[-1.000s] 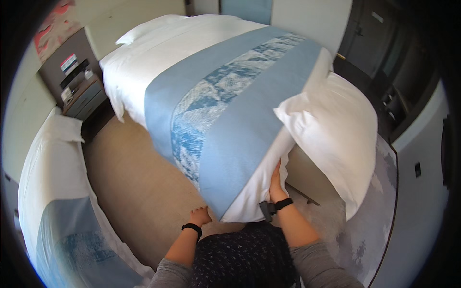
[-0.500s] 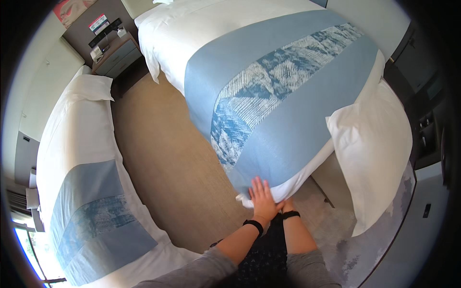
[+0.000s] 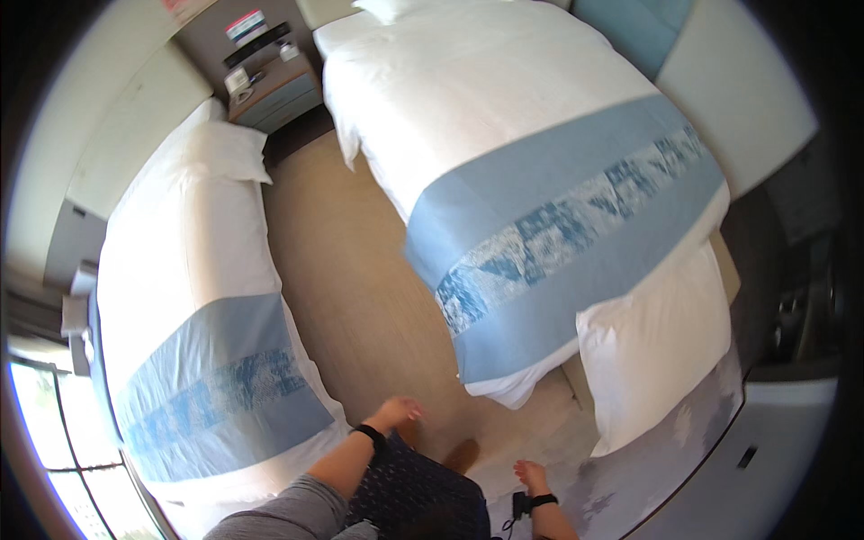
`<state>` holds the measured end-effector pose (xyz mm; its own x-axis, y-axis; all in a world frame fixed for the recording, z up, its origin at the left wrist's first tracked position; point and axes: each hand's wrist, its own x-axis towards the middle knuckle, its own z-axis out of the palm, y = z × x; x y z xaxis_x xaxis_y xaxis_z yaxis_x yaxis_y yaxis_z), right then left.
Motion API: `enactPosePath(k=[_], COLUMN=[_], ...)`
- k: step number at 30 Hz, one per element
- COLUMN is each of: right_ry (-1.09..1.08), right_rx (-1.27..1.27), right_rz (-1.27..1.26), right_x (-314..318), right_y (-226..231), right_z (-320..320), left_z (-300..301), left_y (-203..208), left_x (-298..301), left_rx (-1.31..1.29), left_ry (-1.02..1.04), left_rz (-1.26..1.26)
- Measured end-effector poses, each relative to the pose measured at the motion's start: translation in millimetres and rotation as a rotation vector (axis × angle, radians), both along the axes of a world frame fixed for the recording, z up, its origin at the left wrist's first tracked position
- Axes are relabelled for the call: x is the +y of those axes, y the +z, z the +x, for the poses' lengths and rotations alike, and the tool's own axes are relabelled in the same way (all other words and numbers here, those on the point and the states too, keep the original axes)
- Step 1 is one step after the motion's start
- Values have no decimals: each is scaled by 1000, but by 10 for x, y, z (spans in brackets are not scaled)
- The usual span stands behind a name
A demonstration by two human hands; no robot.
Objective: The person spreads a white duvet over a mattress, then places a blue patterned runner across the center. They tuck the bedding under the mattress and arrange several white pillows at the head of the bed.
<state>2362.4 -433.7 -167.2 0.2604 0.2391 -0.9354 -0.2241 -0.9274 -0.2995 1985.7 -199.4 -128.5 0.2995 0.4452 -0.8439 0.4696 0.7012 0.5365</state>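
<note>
My left hand (image 3: pixel 396 413) hangs over the carpet between two beds, slightly blurred, empty, its fingers loosely apart. Lower and to the right, my right hand (image 3: pixel 531 476) also holds nothing, its fingers loosely apart. Both wrists wear black bands; a small black device with a cord hangs at the right one. Nearest to my hands is the foot corner of the right bed (image 3: pixel 504 108), covered in white bedding. A blue bed runner (image 3: pixel 526 337) with a patterned middle band lies across it. At this corner the white cover bunches under the runner's edge.
A white pillow (image 3: pixel 661 346) leans at the right bed's foot, reaching down to the floor. Another bed (image 3: pixel 189 261) with a matching runner stands on the left. Between the headboards is a nightstand (image 3: pixel 279 94) with a telephone. A window (image 3: pixel 81 441) is at lower left.
Both my hands have come away from the bed corner; the left moved left, the right down. My view has shifted back, and the runner now lies with its corner let go.
</note>
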Motion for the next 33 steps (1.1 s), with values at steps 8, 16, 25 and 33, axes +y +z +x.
enactPosePath(k=[8, 16, 25, 33], right_ry=[559, 866, 1252, 2359], right_rx=[-374, -1190, -1522, -1507], right_rz=[681, 1177, 1053, 97], right_x=[3169, 6855, 9307, 9308], right_y=[759, 1587, 1031, -1195], right_z=[-1120, -2511, -3764, -4005], left_z=[-744, -1671, -2293, -2056], left_y=[872, 671, 256, -387], left_x=[1889, 3482, 4853, 5525], left_rx=[-278, -304, -229, -96], left_ry=[1111, 1265, 1410, 1262], left_rz=[247, 183, 255, 83])
